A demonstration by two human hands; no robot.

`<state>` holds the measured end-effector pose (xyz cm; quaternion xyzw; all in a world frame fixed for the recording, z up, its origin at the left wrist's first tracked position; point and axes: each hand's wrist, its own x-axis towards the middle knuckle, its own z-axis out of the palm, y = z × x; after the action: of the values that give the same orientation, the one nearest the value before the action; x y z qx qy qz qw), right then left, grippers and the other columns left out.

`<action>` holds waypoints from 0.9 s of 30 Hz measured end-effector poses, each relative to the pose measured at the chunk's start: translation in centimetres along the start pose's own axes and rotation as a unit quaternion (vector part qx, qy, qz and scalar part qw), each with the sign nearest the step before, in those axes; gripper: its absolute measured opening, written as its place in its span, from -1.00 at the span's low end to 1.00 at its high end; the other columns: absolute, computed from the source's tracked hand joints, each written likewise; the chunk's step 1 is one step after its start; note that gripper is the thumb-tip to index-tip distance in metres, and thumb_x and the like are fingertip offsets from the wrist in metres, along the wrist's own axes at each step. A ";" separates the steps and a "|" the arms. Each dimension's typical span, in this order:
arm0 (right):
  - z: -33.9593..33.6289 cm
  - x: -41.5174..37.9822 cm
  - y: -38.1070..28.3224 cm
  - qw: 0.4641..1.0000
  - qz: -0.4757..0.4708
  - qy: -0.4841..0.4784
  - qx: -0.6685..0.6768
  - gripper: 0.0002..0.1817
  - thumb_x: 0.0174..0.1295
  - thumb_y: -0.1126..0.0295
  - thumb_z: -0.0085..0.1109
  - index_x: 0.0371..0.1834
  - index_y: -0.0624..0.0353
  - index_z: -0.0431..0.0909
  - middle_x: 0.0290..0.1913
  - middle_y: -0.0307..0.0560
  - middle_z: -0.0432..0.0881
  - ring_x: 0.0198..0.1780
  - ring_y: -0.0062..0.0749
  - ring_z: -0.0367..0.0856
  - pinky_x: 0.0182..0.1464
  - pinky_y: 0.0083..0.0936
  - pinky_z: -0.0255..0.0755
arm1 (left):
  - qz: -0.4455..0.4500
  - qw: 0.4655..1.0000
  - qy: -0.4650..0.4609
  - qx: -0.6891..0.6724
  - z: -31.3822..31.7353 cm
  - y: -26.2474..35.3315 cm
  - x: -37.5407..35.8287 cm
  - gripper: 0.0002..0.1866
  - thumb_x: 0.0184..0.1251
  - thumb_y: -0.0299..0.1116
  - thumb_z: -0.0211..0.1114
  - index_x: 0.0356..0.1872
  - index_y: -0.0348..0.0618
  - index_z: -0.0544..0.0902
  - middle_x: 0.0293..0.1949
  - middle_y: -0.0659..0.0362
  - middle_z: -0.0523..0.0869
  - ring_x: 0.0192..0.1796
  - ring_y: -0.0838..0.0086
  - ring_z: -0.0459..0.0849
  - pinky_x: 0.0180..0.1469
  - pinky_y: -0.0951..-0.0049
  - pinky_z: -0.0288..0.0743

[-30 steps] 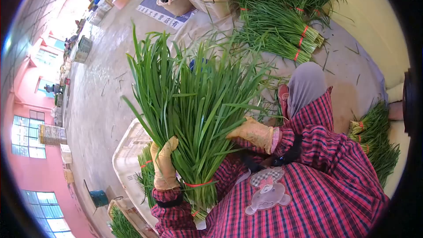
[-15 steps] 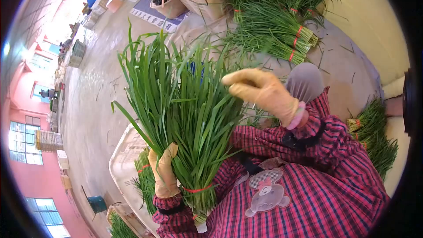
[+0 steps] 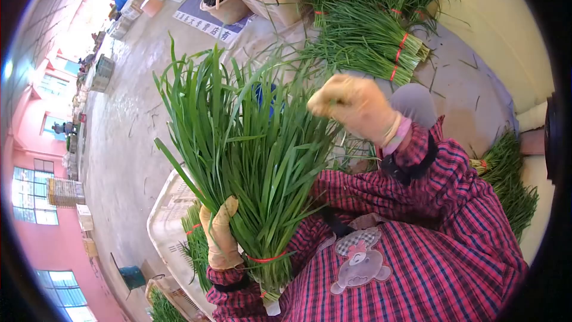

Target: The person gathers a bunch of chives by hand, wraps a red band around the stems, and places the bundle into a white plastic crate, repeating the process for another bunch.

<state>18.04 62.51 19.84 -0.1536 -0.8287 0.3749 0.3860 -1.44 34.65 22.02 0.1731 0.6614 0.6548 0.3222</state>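
Note:
A large bundle of garlic chives [image 3: 256, 161] stands upright before my chest, its leaves fanned out and its lower part tied with a red band [image 3: 266, 259]. My left hand [image 3: 221, 232], in a tan glove, is wrapped round the bundle's left side above the band. Some of its fingers are hidden behind the leaves. To the right of the leaf tips, my right hand [image 3: 354, 107] is raised in a matching glove, its fingers curled together and slightly blurred. Whether a leaf is pinched in them cannot be made out.
Banded chive bundles [image 3: 381, 42] are piled at the upper right, with more chives [image 3: 506, 185] at the far right. A pale crate [image 3: 164, 220] with a bundle inside stands at my left. Farther off are a basket [image 3: 226, 9] and a blue sign [image 3: 208, 18].
My right hand's fingers have gone from stretched out to curled, and the hand has shifted slightly. The bundle has barely moved, with my left hand still round it.

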 end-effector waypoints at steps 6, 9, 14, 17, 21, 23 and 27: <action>-0.5 -0.9 -2.7 0.995 0.064 -0.054 0.061 -0.77 0.27 0.23 0.29 -0.19 0.16 0.72 -0.21 -0.08 0.71 -0.14 -0.28 0.65 -0.04 -0.49 0.49 | -0.001 1.000 -0.024 -0.002 0.9 0.4 0.0 -0.58 0.30 -0.31 0.33 0.13 -0.28 0.56 -0.06 0.20 0.69 -0.08 0.54 0.65 0.03 0.51 0.53; 3.6 -0.8 -6.6 0.984 -0.161 -0.062 0.048 -0.58 0.24 0.11 0.24 0.11 0.03 0.60 0.14 0.03 0.58 0.11 -0.05 0.56 0.12 -0.20 0.47 | -0.009 0.999 -0.020 0.040 3.2 1.3 -0.1 -0.63 0.36 -0.35 0.27 0.13 -0.30 0.56 -0.07 0.21 0.68 -0.06 0.55 0.63 0.03 0.52 0.51; 7.8 -3.9 -6.2 0.974 -0.061 -0.207 -0.066 -0.52 0.22 0.10 0.20 0.17 0.06 0.54 0.09 -0.02 0.58 -0.02 -0.06 0.58 0.04 -0.21 0.49 | 0.015 0.999 -0.008 0.036 2.9 1.0 -0.1 -0.64 0.40 -0.33 0.26 0.13 -0.30 0.57 -0.02 0.16 0.69 -0.05 0.50 0.66 0.04 0.48 0.53; 7.9 -5.5 -4.3 0.963 -0.044 -0.257 -0.068 -0.49 0.22 0.10 0.20 0.21 0.05 0.49 0.09 -0.06 0.57 -0.08 -0.08 0.59 0.01 -0.23 0.50 | -0.017 0.999 0.033 -0.006 2.8 1.0 -0.3 -0.65 0.39 -0.34 0.25 0.12 -0.30 0.57 -0.05 0.15 0.70 -0.10 0.46 0.67 -0.02 0.44 0.56; 6.6 -5.4 -5.2 0.981 -0.039 -0.186 -0.043 -0.42 0.18 0.18 0.25 0.31 -0.03 0.42 0.30 -0.03 0.44 0.09 0.01 0.52 0.17 -0.15 0.41 | -0.039 0.998 0.035 -0.015 2.9 1.0 0.0 -0.65 0.38 -0.37 0.23 0.12 -0.29 0.57 -0.06 0.14 0.70 -0.12 0.45 0.68 -0.04 0.44 0.58; 5.4 -4.8 -5.4 0.992 -0.062 -0.085 -0.071 -0.43 0.15 0.27 0.29 0.29 -0.03 0.45 0.31 0.05 0.43 0.27 0.03 0.42 0.31 -0.15 0.29 | -0.028 0.998 0.046 0.030 2.7 1.0 0.2 -0.65 0.47 -0.28 0.06 0.09 -0.34 0.56 -0.12 0.12 0.69 -0.17 0.46 0.67 -0.09 0.48 0.56; 3.1 -5.5 -5.3 0.997 0.044 -0.004 0.059 -0.75 0.26 0.37 0.25 0.00 0.08 0.66 0.02 -0.02 0.64 -0.07 -0.22 0.61 0.00 -0.39 0.48 | -0.046 0.996 0.075 -0.020 1.9 2.1 0.3 -0.62 0.49 -0.24 0.02 0.07 -0.35 0.57 -0.12 0.10 0.70 -0.19 0.46 0.68 -0.09 0.47 0.57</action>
<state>19.47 54.40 19.53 -0.1655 -0.7989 0.4407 0.3744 -0.81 36.47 24.18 0.0864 0.6776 0.6635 0.3052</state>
